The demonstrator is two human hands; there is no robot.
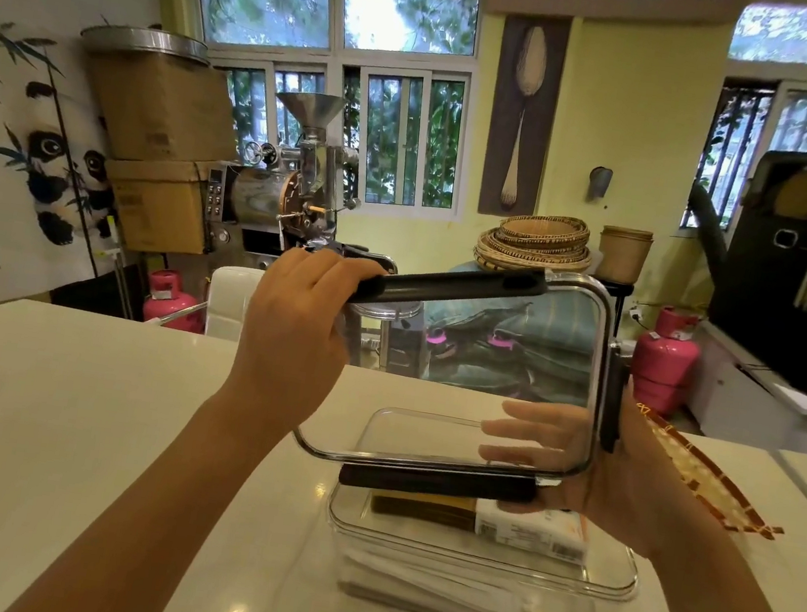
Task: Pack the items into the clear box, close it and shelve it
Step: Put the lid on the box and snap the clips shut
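Note:
A clear box (610, 589) stands on the white counter (65, 414) in front of me, with a brown and white packet (526, 528) and white items inside. I hold its clear lid (488, 349), which has black clip flaps, tilted upright above the box. My left hand (295, 321) grips the lid's upper left black flap. My right hand (627, 472) supports the lid at its right edge, its fingers seen through the clear panel.
A woven tray (709, 478) lies on the counter right of the box. Beyond the counter stand coffee roasters (282, 195), pink gas cylinders (663, 363), cardboard boxes (159, 110) and stacked baskets (534, 244).

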